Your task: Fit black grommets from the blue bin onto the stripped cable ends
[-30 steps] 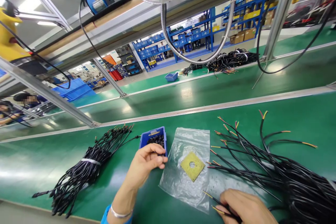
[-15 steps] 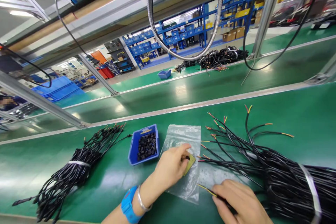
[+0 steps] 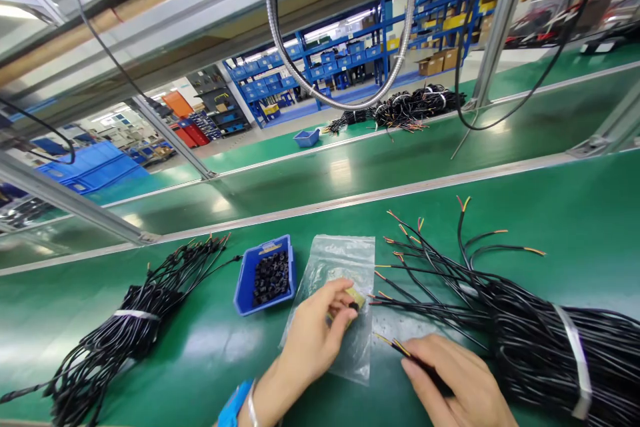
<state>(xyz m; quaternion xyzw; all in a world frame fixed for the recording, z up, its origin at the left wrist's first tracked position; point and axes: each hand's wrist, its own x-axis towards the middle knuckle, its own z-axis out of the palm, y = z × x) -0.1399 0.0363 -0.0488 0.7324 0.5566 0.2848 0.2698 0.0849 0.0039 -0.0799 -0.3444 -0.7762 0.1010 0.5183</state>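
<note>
My left hand (image 3: 320, 323) is closed, with a small black part (image 3: 354, 306) pinched between thumb and forefinger. Behind those fingers lies a yellowish piece (image 3: 356, 295) on a clear zip bag (image 3: 345, 250). To the right, my right hand (image 3: 450, 373) grips a black cable (image 3: 423, 365) close to its end, where thin stripped wires (image 3: 387, 341) stick out toward the bag. The two hands are apart, and the cable end does not touch the black part. Past my right hand lies a strapped bundle of black cables (image 3: 530, 327) with coloured wire ends.
A blue bin (image 3: 241, 287) holding several small black parts stands left of the bag. Farther left lies another tied cable bundle (image 3: 145, 320). A metal rail (image 3: 320, 213) crosses the green bench behind them, and a flexible metal hose (image 3: 340, 105) hangs above.
My left hand has turned and shifted slightly, and the black part now shows at its fingertips. The right hand keeps its hold on the cable. The whole view has swung a little.
</note>
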